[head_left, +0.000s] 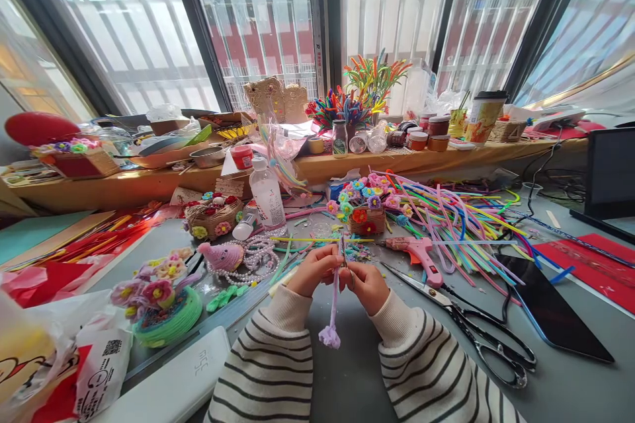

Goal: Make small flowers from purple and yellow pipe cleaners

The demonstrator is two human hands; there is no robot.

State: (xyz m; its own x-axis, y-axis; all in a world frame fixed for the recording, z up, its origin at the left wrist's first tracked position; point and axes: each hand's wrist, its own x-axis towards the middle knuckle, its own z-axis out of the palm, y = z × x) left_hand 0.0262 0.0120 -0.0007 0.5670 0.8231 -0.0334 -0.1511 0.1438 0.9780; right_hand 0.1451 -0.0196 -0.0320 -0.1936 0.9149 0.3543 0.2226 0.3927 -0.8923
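My left hand (316,269) is closed, its fingers pinching a lilac pipe cleaner (334,304) that hangs downward. At its lower end is a small fuzzy lilac flower (329,337). Close beside it, my right hand (370,284) is closed on a small pair of scissors (342,246) with the blades pointing up and away. The blades stand right by the left fingertips; whether they touch the pipe cleaner I cannot tell. Beyond both hands, small coloured clippings (354,251) are scattered over the grey table (344,383).
Right of my hands lie large black-handled scissors (466,317), a pink glue gun (419,258), a dark phone (558,310) and a pile of pipe cleaners (461,218). On the left are a plastic bottle (268,198), a green flower pot (171,320) and a white power bank (173,377).
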